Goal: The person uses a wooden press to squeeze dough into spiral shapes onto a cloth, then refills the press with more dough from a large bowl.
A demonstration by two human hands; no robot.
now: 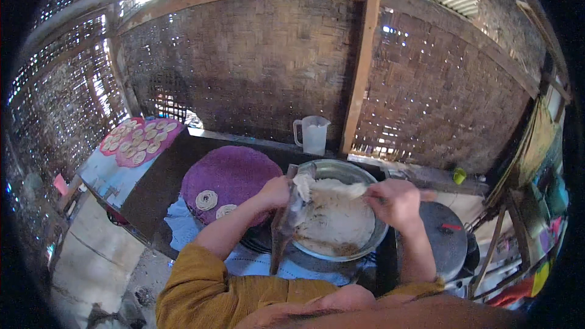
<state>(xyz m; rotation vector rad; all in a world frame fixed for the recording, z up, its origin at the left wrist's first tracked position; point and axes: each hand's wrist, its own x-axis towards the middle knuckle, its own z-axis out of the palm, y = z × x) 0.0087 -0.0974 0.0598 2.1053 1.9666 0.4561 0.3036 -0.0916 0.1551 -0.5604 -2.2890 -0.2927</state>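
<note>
A wide metal basin (376, 240) holds pale, wet-looking dough or batter (338, 219), with brownish patches on it. My left hand (274, 192) is closed on the upper part of a wooden tool (281, 231) that leans at the basin's left rim. White dough (303, 187) clings to the tool's top. Above the basin, my right hand (395, 203) grips a utensil whose brown handle (428, 195) sticks out to the right. Whitish dough (341, 189) lies along its other end, which hides that end's shape. Left of the basin, two coiled dough spirals (206, 200) rest on a round purple mat (234, 170).
A clear plastic jug (314, 136) stands behind the basin. To the right is a dark round pot lid (436, 237) with a red handle. Many pale coils cover pink sheets (131, 140) at the far left. A woven wall (244, 61) closes off the back.
</note>
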